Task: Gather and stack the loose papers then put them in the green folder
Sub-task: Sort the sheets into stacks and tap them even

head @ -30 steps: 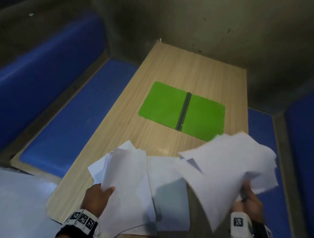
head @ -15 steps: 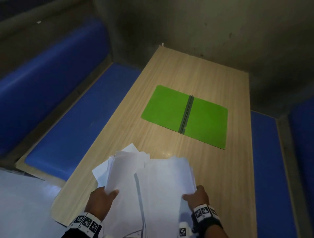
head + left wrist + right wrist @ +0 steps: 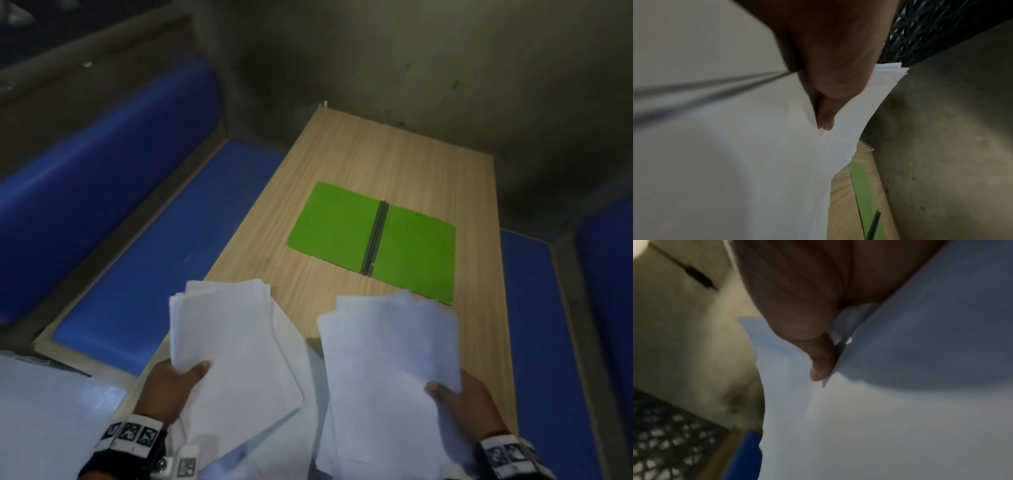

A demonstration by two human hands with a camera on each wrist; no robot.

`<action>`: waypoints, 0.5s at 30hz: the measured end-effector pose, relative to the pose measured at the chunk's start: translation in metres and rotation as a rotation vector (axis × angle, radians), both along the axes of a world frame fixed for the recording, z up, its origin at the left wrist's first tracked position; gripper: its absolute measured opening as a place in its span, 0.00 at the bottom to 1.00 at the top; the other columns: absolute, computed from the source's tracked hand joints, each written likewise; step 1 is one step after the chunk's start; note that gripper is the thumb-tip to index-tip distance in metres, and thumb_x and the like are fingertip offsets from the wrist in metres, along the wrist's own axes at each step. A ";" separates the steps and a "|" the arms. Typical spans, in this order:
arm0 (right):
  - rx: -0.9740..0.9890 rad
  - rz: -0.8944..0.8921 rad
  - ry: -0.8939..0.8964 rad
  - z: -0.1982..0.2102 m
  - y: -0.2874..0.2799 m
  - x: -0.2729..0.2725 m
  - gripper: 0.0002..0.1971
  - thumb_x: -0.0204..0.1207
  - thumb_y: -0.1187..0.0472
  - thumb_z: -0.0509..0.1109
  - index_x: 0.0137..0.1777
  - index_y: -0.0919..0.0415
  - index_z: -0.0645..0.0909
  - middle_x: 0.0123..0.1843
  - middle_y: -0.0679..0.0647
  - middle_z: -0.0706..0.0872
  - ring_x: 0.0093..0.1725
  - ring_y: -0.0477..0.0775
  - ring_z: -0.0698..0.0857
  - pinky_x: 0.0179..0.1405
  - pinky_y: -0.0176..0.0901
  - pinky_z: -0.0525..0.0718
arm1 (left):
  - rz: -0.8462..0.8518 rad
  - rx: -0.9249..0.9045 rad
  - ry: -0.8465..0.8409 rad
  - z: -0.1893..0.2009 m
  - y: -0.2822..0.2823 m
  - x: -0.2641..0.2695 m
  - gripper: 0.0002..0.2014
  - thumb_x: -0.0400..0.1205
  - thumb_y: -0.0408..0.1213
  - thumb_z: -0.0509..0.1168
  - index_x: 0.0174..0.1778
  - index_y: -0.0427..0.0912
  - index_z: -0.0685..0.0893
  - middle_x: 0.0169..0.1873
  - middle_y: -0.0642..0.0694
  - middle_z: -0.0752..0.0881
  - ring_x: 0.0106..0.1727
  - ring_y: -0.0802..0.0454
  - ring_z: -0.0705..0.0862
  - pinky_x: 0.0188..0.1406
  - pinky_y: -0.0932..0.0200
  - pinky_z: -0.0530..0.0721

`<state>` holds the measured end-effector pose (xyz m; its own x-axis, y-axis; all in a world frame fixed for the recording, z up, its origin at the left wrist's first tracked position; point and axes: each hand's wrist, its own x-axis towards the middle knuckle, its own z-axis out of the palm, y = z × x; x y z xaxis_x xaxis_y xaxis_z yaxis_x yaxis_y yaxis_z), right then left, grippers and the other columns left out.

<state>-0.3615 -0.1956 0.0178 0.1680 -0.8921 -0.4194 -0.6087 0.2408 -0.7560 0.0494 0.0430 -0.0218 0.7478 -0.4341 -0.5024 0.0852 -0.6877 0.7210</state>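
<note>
The green folder (image 3: 373,240) lies open and flat on the wooden table (image 3: 394,161), its dark spine in the middle; a strip of the folder (image 3: 863,183) shows in the left wrist view. My left hand (image 3: 171,383) grips a bundle of white papers (image 3: 226,342) by its near left edge, thumb on top. My right hand (image 3: 459,397) grips a second bundle of white papers (image 3: 390,349) by its near right edge. Both bundles are lifted above the near end of the table, side by side with a gap between. Each wrist view shows a thumb pressed on paper (image 3: 777,162) (image 3: 879,426).
Blue padded benches (image 3: 144,240) (image 3: 534,325) run along both sides of the table. A grey wall (image 3: 411,61) closes the far end. A pale floor patch (image 3: 41,418) lies at the near left.
The two bundles, brought together half a second ago, are now pulled apart and raised, one in each hand. A second ago the right hand swung its sheets in from the right.
</note>
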 end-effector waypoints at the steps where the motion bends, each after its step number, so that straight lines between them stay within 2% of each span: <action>1: -0.003 -0.017 -0.069 0.015 -0.003 -0.004 0.10 0.71 0.72 0.75 0.50 0.62 0.85 0.39 0.47 0.91 0.41 0.51 0.89 0.38 0.42 0.86 | 0.010 -0.035 -0.001 0.005 -0.002 0.003 0.09 0.76 0.38 0.78 0.40 0.37 0.88 0.37 0.35 0.91 0.41 0.40 0.89 0.47 0.44 0.87; 2: -0.008 -0.044 -0.140 0.026 -0.005 -0.007 0.11 0.71 0.74 0.75 0.51 0.61 0.85 0.37 0.43 0.91 0.40 0.45 0.89 0.37 0.35 0.86 | 0.020 -0.058 0.016 0.011 -0.006 0.004 0.08 0.75 0.37 0.79 0.40 0.39 0.87 0.38 0.36 0.91 0.42 0.40 0.90 0.48 0.42 0.87; 3: -0.014 -0.068 -0.206 0.037 -0.005 -0.007 0.11 0.72 0.74 0.75 0.51 0.61 0.85 0.37 0.41 0.92 0.41 0.44 0.88 0.41 0.33 0.86 | 0.028 -0.097 0.041 0.014 -0.010 0.003 0.07 0.75 0.36 0.79 0.39 0.40 0.88 0.38 0.37 0.92 0.43 0.39 0.91 0.49 0.41 0.88; 5: -0.024 -0.087 -0.280 0.048 0.000 0.001 0.09 0.72 0.71 0.76 0.51 0.62 0.86 0.42 0.41 0.93 0.43 0.43 0.90 0.48 0.40 0.85 | 0.001 -0.152 0.118 0.020 -0.022 -0.009 0.06 0.74 0.35 0.79 0.41 0.39 0.89 0.38 0.40 0.94 0.43 0.40 0.93 0.47 0.43 0.90; 6: -0.013 -0.085 -0.321 0.050 0.004 0.008 0.09 0.72 0.70 0.75 0.51 0.61 0.86 0.43 0.42 0.93 0.43 0.43 0.91 0.46 0.41 0.84 | -0.036 -0.160 0.159 0.026 -0.030 -0.020 0.06 0.75 0.33 0.79 0.44 0.38 0.90 0.38 0.42 0.95 0.41 0.42 0.93 0.44 0.47 0.90; 8: 0.039 -0.085 -0.403 0.045 0.011 0.022 0.09 0.73 0.71 0.74 0.51 0.63 0.86 0.44 0.49 0.94 0.42 0.44 0.91 0.39 0.37 0.85 | -0.125 -0.201 0.293 0.035 -0.048 -0.050 0.08 0.76 0.31 0.77 0.50 0.37 0.90 0.40 0.45 0.95 0.42 0.46 0.94 0.42 0.52 0.89; 10: 0.093 -0.121 -0.458 0.033 0.022 0.037 0.10 0.73 0.72 0.73 0.54 0.65 0.85 0.44 0.53 0.93 0.40 0.46 0.91 0.36 0.33 0.85 | -0.217 -0.216 0.409 0.047 -0.060 -0.083 0.07 0.79 0.32 0.74 0.52 0.38 0.89 0.43 0.44 0.95 0.47 0.42 0.93 0.45 0.52 0.88; 11: 0.125 -0.137 -0.487 0.024 0.029 0.042 0.13 0.74 0.69 0.74 0.58 0.64 0.84 0.48 0.54 0.93 0.44 0.46 0.91 0.40 0.36 0.87 | -0.246 -0.209 0.439 0.046 -0.061 -0.093 0.05 0.82 0.34 0.71 0.52 0.39 0.89 0.46 0.44 0.95 0.49 0.41 0.91 0.44 0.56 0.86; 12: 0.157 -0.147 -0.500 0.011 0.035 0.043 0.17 0.73 0.65 0.76 0.63 0.61 0.82 0.55 0.53 0.92 0.51 0.47 0.91 0.49 0.43 0.88 | -0.224 -0.178 0.475 0.043 -0.062 -0.101 0.06 0.85 0.36 0.67 0.54 0.39 0.87 0.52 0.43 0.92 0.53 0.41 0.88 0.42 0.61 0.83; 13: 0.204 -0.133 -0.514 0.002 0.041 0.046 0.22 0.72 0.60 0.78 0.66 0.56 0.80 0.59 0.52 0.90 0.56 0.49 0.90 0.56 0.51 0.87 | -0.162 -0.158 0.523 0.037 -0.063 -0.105 0.12 0.86 0.40 0.65 0.60 0.38 0.84 0.61 0.42 0.88 0.60 0.41 0.85 0.42 0.63 0.80; 14: 0.271 -0.135 -0.522 -0.010 0.047 0.047 0.23 0.71 0.57 0.79 0.66 0.54 0.79 0.60 0.51 0.90 0.56 0.50 0.90 0.54 0.54 0.88 | -0.118 -0.114 0.543 0.038 -0.064 -0.108 0.19 0.85 0.46 0.64 0.66 0.36 0.82 0.68 0.39 0.84 0.68 0.39 0.82 0.45 0.61 0.80; 15: 0.330 -0.149 -0.540 -0.018 0.055 0.046 0.22 0.70 0.58 0.80 0.64 0.55 0.80 0.56 0.51 0.92 0.53 0.50 0.91 0.48 0.51 0.89 | -0.116 -0.083 0.538 0.036 -0.063 -0.111 0.23 0.83 0.51 0.64 0.65 0.36 0.83 0.68 0.36 0.84 0.71 0.37 0.80 0.53 0.56 0.82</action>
<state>-0.3159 -0.1408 -0.0001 0.3160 -0.7612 -0.5664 -0.1054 0.5651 -0.8182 -0.0618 -0.0199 0.0142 0.3403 -0.5523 -0.7610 0.3832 -0.6576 0.6486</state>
